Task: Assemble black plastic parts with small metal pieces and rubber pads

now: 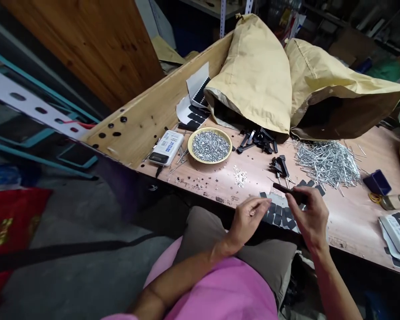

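My right hand (309, 218) grips a long black plastic part (282, 188) between thumb and fingers, above the table's front edge. Just left of it, my left hand (246, 224) is closed, its fingertips pressed together toward the black part. Small pale bits show within its curled fingers, too small to name. Under the hands lies a sheet with black rectangular pads (277, 215). Behind them are several black plastic parts (280, 166) with metal pins, and a pile of long silver pins (328, 164). Small flat metal washers (240, 177) lie scattered to the left.
A yellow bowl (190, 151) holds many small metal pieces. Beside it lies a white device (166, 147). Two large paper sacks (256, 75) lie open toward me, with black parts (262, 140) at one mouth. A blue container (377, 182) and glass jar (395, 202) are rightward.
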Demonstrator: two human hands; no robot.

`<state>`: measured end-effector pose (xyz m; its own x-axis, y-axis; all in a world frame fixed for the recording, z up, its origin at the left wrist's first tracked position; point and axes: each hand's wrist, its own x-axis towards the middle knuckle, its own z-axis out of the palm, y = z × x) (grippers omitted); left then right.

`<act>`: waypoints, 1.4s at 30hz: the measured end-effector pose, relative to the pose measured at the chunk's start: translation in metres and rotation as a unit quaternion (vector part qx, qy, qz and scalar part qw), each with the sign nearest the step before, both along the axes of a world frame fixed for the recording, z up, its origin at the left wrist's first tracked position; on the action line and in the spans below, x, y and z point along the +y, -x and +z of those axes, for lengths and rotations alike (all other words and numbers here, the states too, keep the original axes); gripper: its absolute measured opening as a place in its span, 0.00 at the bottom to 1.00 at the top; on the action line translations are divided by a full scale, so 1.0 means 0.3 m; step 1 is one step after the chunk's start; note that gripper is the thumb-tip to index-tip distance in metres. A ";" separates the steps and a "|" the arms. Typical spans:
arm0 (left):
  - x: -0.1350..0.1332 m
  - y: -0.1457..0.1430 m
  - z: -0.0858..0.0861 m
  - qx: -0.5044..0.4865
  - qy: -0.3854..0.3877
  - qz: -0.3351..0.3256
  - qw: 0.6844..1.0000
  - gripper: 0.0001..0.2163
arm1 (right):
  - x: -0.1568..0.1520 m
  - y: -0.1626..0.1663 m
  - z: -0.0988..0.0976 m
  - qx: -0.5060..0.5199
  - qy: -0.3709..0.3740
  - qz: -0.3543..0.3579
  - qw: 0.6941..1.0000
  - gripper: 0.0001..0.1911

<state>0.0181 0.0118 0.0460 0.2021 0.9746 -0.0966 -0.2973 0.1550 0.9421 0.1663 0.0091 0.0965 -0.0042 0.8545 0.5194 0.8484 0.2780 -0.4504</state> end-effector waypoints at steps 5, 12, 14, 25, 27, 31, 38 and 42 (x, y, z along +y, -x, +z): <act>0.045 0.041 -0.026 -0.256 0.339 -0.007 0.905 0.16 | -0.088 0.108 -0.095 -0.008 0.033 0.168 0.985 0.08; 0.106 0.125 -0.061 -0.184 0.353 0.080 0.914 0.16 | 0.138 0.097 -0.238 0.041 0.185 0.155 0.970 0.17; 0.088 0.137 -0.066 -0.156 0.338 0.043 0.927 0.15 | 0.246 0.083 -0.285 -0.030 0.203 0.112 0.972 0.16; 0.097 0.136 -0.129 -0.038 0.292 -0.037 0.955 0.20 | 0.416 0.130 -0.303 -0.332 0.292 0.190 0.876 0.11; 0.100 0.132 -0.130 -0.034 0.292 -0.047 0.955 0.21 | 0.412 0.122 -0.312 -0.271 0.285 0.179 0.902 0.10; 0.099 0.125 -0.110 -0.020 0.286 -0.051 0.957 0.26 | 0.357 0.101 -0.332 0.016 0.231 0.118 0.966 0.04; 0.080 0.095 -0.073 -0.020 0.245 -0.088 0.965 0.26 | 0.192 0.121 -0.293 0.359 0.199 0.062 0.910 0.08; 0.060 0.085 -0.061 -0.018 0.210 -0.109 0.971 0.27 | 0.139 0.124 -0.254 0.387 0.183 0.055 0.902 0.09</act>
